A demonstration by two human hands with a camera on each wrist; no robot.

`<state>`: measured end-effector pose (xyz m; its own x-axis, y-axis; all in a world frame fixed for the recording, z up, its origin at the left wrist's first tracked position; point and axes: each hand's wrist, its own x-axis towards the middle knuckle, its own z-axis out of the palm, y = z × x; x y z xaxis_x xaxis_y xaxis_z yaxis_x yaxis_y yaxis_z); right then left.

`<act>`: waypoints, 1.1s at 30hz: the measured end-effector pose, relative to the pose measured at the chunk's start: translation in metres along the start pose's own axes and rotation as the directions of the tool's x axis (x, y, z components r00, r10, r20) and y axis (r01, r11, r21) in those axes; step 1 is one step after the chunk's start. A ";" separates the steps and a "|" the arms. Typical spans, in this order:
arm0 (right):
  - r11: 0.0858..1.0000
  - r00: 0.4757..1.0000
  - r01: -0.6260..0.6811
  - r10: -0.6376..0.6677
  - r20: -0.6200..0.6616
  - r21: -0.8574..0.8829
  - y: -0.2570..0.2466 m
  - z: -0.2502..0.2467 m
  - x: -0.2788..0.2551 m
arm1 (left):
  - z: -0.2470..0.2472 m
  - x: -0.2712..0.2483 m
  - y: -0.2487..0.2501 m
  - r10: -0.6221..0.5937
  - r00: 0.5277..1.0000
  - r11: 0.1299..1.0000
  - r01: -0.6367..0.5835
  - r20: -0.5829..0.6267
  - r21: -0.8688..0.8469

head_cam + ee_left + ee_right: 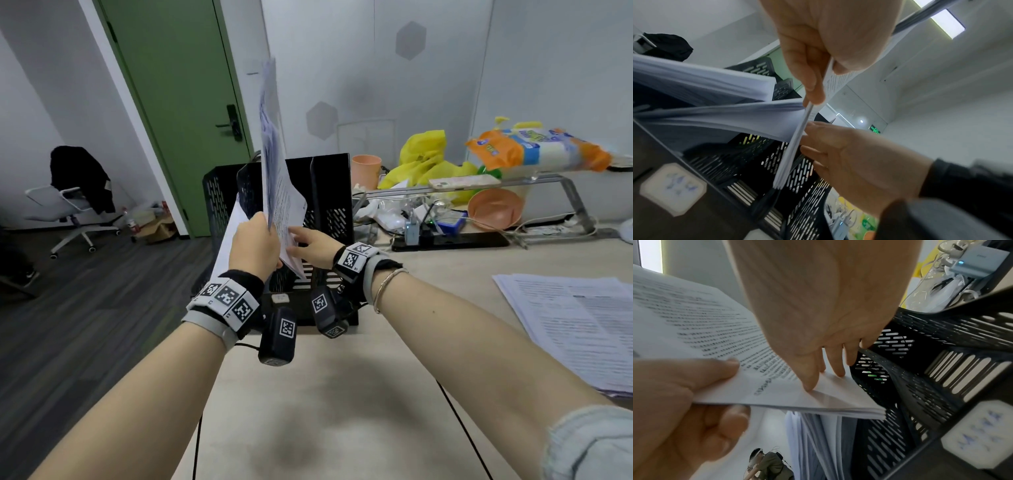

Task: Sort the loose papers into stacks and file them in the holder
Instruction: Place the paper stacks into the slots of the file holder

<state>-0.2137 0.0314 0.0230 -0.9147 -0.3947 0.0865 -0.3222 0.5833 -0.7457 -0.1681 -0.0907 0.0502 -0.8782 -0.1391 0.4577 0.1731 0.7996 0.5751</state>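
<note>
A stack of printed papers (274, 192) stands upright and edge-on over the black perforated file holder (330, 192), its lower corner down between the dividers. My left hand (263, 233) grips the stack near its lower edge, thumb on the printed face (715, 337). My right hand (305, 240) lays straight fingers (838, 371) flat against that same face. In the left wrist view the left hand (824, 81) pinches the sheets (795, 146) and the right hand (818, 142) touches them from the side. More white papers (226, 240) lean in the holder's left compartment (818, 443).
Another stack of printed papers (575, 329) lies on the table (342, 394) at the right. Behind the holder are an orange cup (366, 166), a yellow bag (424, 161), a bowl (495, 209) and a metal stand (534, 183). An office chair (68, 205) stands on the floor left.
</note>
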 end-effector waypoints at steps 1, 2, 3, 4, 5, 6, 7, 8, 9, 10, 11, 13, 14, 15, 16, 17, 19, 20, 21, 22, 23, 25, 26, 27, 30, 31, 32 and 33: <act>1.000 1.000 -0.011 0.011 0.006 0.009 0.005 0.001 0.005 | 0.007 0.003 -0.001 0.007 1.000 1.000 -0.007 0.016 0.024; 1.000 1.000 -0.026 0.026 0.014 0.014 0.011 0.001 0.010 | 0.014 0.007 -0.001 0.013 0.999 0.999 -0.014 0.038 0.051; 0.999 0.999 -0.036 0.036 0.022 0.019 0.016 0.002 0.014 | 0.019 0.008 -0.001 0.020 0.998 0.996 -0.025 0.058 0.082; 0.999 0.999 -0.042 0.041 0.028 0.024 0.020 0.003 0.016 | 0.024 0.009 -0.002 0.026 0.996 0.993 -0.036 0.084 0.117; 0.999 0.999 -0.037 0.036 0.034 0.028 0.023 0.002 0.018 | 0.029 0.010 -0.003 0.034 0.994 0.986 -0.051 0.104 0.158; 0.999 0.999 -0.030 0.029 0.041 0.032 0.026 0.002 0.017 | 0.035 0.010 -0.004 0.036 0.992 0.977 -0.060 0.121 0.206; 0.999 0.999 -0.019 0.017 0.048 0.042 0.028 0.000 0.016 | 0.039 0.011 -0.006 0.040 0.990 0.966 -0.072 0.132 0.248; 0.998 0.999 -0.009 0.005 0.052 0.060 0.030 -0.001 0.013 | 0.043 0.011 -0.009 0.040 0.988 0.956 -0.081 0.149 0.280; 0.997 0.998 0.002 -0.006 0.054 0.082 0.031 -0.003 0.011 | 0.047 0.011 -0.012 0.049 0.985 0.951 -0.097 0.167 0.294; 0.995 0.999 0.020 -0.024 0.044 0.101 0.030 -0.006 0.007 | 0.051 0.012 -0.016 0.060 0.981 0.949 -0.113 0.184 0.293; 0.991 0.998 0.052 -0.054 0.020 0.122 0.029 -0.009 0.003 | 0.055 0.014 -0.020 0.082 0.977 0.946 -0.138 0.195 0.293; 0.982 0.992 0.120 -0.115 -0.042 0.147 0.021 -0.016 -0.006 | 0.061 0.016 -0.028 0.110 0.973 0.929 -0.173 0.202 0.326; 0.974 0.990 0.139 -0.130 -0.059 0.180 0.017 -0.020 -0.010 | 0.063 0.016 -0.030 0.110 0.974 0.921 -0.175 0.198 0.347; 0.967 0.987 0.155 -0.144 -0.071 0.201 0.014 -0.023 -0.011 | 0.065 0.016 -0.032 0.110 0.975 0.917 -0.173 0.191 0.358; 0.965 0.985 0.168 -0.154 -0.083 0.202 0.012 -0.025 -0.012 | 0.067 0.017 -0.034 0.104 0.977 0.915 -0.168 0.187 0.366; 0.967 0.984 0.170 -0.154 -0.091 0.191 0.010 -0.028 -0.013 | 0.068 0.017 -0.035 0.097 0.978 0.912 -0.162 0.185 0.377; 0.977 0.986 0.146 -0.131 -0.100 0.153 0.006 -0.030 -0.013 | 0.072 0.017 -0.037 0.073 0.979 0.900 -0.147 0.192 0.410; 0.978 0.986 0.138 -0.120 -0.118 0.154 0.005 -0.031 -0.013 | 0.073 0.016 -0.038 0.053 0.978 0.900 -0.134 0.201 0.415; 0.974 0.983 0.123 -0.093 -0.159 0.188 0.006 -0.032 -0.013 | 0.074 0.015 -0.039 0.036 0.978 0.905 -0.119 0.205 0.408; 0.965 0.977 0.095 -0.044 -0.207 0.244 0.006 -0.033 -0.013 | 0.075 0.013 -0.040 0.022 0.978 0.909 -0.106 0.207 0.404; 0.956 0.969 0.070 0.002 -0.246 0.285 0.007 -0.034 -0.013 | 0.076 0.013 -0.042 0.025 0.978 0.907 -0.110 0.208 0.406; 0.956 0.964 0.030 0.050 -0.263 0.291 0.007 -0.033 -0.013 | 0.079 0.012 -0.046 0.026 0.972 0.893 -0.127 0.232 0.431; 0.956 0.967 0.024 0.052 -0.248 0.294 0.006 -0.032 -0.014 | 0.080 0.012 -0.048 0.013 0.970 0.889 -0.121 0.241 0.441; 0.953 0.971 0.026 0.047 -0.234 0.301 0.005 -0.029 -0.013 | 0.081 0.012 -0.049 0.008 0.970 0.894 -0.115 0.242 0.433; 0.956 0.977 -0.006 0.068 -0.201 0.295 0.006 -0.020 -0.010 | 0.080 0.008 -0.045 0.001 0.968 0.914 -0.103 0.251 0.392; 0.959 0.979 -0.030 0.085 -0.186 0.281 0.008 -0.016 -0.009 | 0.078 0.006 -0.042 0.018 0.969 0.917 -0.114 0.248 0.382; 0.962 0.981 -0.055 0.102 -0.167 0.266 0.011 -0.012 -0.008 | 0.077 0.004 -0.040 0.038 0.969 0.918 -0.131 0.245 0.374; 0.966 0.982 -0.081 0.120 -0.145 0.247 0.014 -0.008 -0.007 | 0.075 0.003 -0.038 0.063 0.968 0.915 -0.153 0.242 0.372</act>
<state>-0.2140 0.0480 0.0171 -0.9723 -0.2150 0.0916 -0.1767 0.4197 -0.8903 -0.2107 -0.0774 -0.0215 -0.9473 0.0572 0.3151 0.1265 0.9707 0.2041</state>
